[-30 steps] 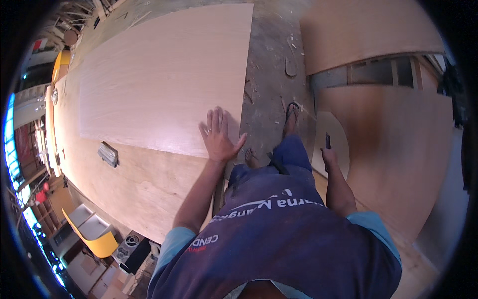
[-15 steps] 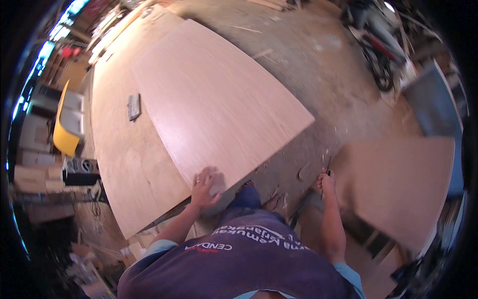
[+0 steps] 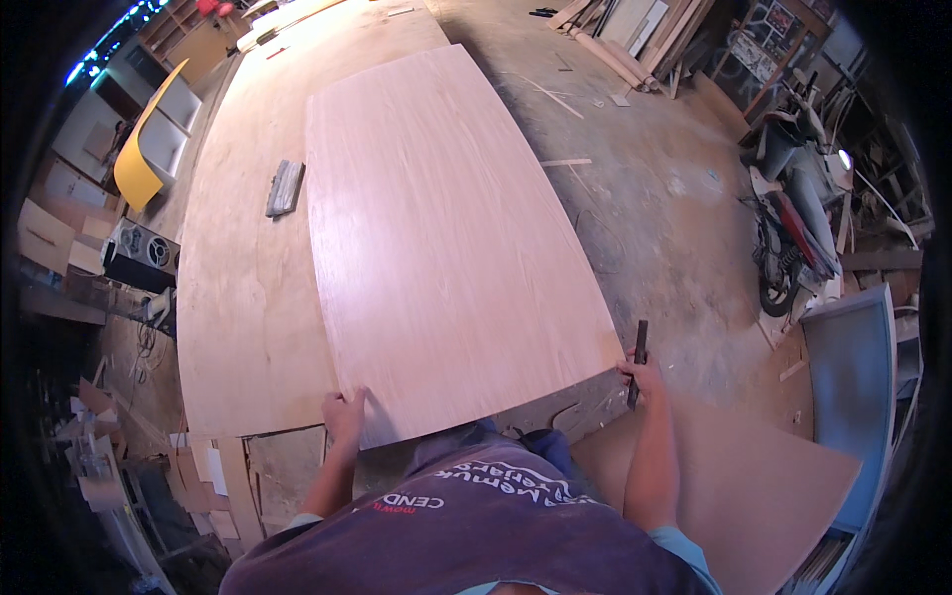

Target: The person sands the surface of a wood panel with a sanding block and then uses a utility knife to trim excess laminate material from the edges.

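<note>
Left hand (image 3: pixel 343 416) and right hand (image 3: pixel 647 379), with dark tool (image 3: pixel 642 339), pinch the panel (image 3: pixel 446 248), seemingly adjusting it, which calls for even grip.

The wooden sheet (image 3: pixel 446 238) at centre is pinkish tan, with fine lengthwise grain streaks; the larger board (image 3: pixel 238 327) towards nine o'clock is yellower. At ten, the block (image 3: pixel 285 189) is grey and the curved panel (image 3: pixel 137 167) yellow. Near four, the tool (image 3: pixel 639 355) is almost black, the lower board (image 3: pixel 734 486) plain brown. The upright panel (image 3: pixel 858 387) past three is blue. The motorbike (image 3: pixel 798 235) before three seems grey-black and red, though dim. At six, the shirt (image 3: pixel 466 550) is dark purple-blue with white and red lettering.
</note>
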The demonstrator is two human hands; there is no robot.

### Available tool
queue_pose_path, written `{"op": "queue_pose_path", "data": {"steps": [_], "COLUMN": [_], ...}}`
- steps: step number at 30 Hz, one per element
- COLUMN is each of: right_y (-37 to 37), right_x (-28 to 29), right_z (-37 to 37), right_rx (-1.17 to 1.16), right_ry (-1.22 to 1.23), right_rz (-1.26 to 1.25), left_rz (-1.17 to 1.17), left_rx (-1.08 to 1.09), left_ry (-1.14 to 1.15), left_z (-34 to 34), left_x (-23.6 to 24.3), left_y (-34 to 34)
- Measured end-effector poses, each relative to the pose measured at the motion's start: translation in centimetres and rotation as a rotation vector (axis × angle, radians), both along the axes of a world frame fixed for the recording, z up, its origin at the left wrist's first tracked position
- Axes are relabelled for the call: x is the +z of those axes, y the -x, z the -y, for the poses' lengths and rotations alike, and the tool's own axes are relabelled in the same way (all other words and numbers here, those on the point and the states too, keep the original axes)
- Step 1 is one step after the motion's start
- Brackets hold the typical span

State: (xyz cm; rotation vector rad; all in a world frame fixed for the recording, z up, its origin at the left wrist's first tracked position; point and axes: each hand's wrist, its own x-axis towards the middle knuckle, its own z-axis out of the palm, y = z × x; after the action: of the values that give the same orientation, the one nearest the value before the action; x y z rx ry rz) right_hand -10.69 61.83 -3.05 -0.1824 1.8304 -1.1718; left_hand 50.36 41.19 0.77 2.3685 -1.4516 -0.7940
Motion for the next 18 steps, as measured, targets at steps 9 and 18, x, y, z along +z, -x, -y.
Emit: {"op": "queue_pose_path", "data": {"steps": [9, 18], "right_y": [3.4, 6.6], "right_x": [-3.2, -3.9], "right_z": [1.5, 13.3], "right_rx": [0.089, 0.209], "right_ry": [0.039, 0.173], "right_rz": [0.084, 0.195], "left_rz": [0.208, 0.368], "left_rx": [0.226, 0.203], "left_ry": [0.025, -0.197], "left_z": [1.5, 13.2], "left_x": [0.3, -0.9], "left_y": [5.9, 8.1]}}
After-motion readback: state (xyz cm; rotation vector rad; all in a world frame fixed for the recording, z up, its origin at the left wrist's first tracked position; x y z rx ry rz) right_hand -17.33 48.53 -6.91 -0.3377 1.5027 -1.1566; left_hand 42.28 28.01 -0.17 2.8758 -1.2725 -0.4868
